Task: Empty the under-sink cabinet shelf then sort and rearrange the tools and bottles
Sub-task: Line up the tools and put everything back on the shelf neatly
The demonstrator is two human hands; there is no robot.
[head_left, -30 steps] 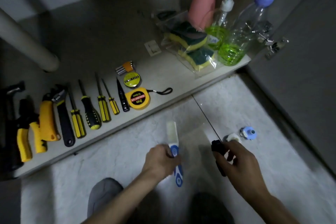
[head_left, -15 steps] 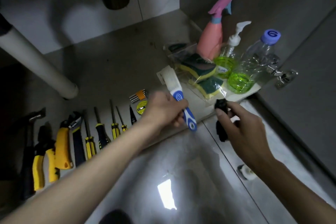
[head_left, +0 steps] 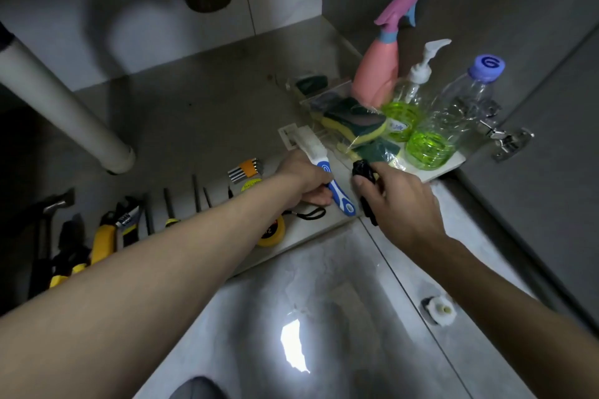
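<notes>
A person's two bare arms reach from the bottom of the frame toward the front edge of an under-sink cabinet shelf point(head_left: 201, 113) at centre.

The left hand point(head_left: 304, 178), at frame centre, has its fingers curled around the blue-and-white handle of a scrubbing brush point(head_left: 324, 168). The brush's long axis runs diagonally: its white bristle head points to the upper left, over the shelf, and the blue handle tip points to the lower right, past the shelf's front edge.

The right hand point(head_left: 398, 201), just right of it, is closed around a small black object point(head_left: 363, 172); what it is cannot be told in this dim light.

Immediately above and right of both hands sits a clear packet of green-and-yellow sponges point(head_left: 356, 123). Behind it stand a pink spray bottle point(head_left: 379, 74), a pump bottle point(head_left: 411, 97) and a clear bottle with a purple cap point(head_left: 453, 120), both holding green liquid.

To the left, along the shelf front, lies a row of tools, partly hidden by the left forearm: a yellow tape measure point(head_left: 272, 233), screwdrivers point(head_left: 196, 191), an adjustable wrench point(head_left: 129, 223) and yellow-handled pliers point(head_left: 103, 243).

The free shelf space lies between tools and sponges, directly under the brush head, so the left hand is likely nearer for setting the brush down.
</notes>
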